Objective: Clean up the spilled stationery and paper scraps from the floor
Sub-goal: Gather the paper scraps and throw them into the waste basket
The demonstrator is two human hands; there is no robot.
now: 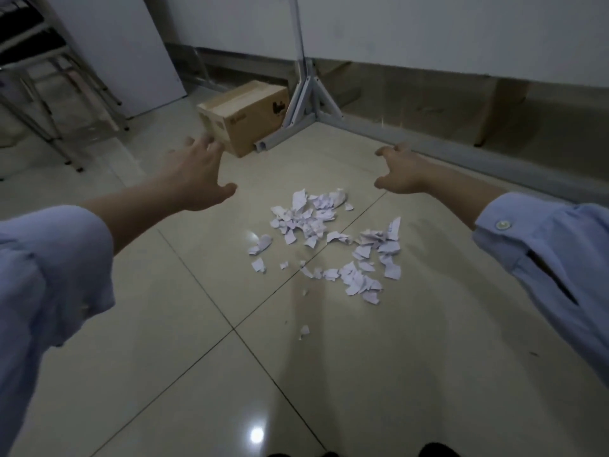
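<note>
White paper scraps (pixel 326 239), too many to count, litter the tiled floor (pixel 164 324), with one stray piece (pixel 304 330) nearest. Beyond them two hands hover empty, left hand (pixel 194 179) splayed, right hand (pixel 400 174) loosely clawed. One cardboard box (pixel 244 117) sits farthest.
</note>
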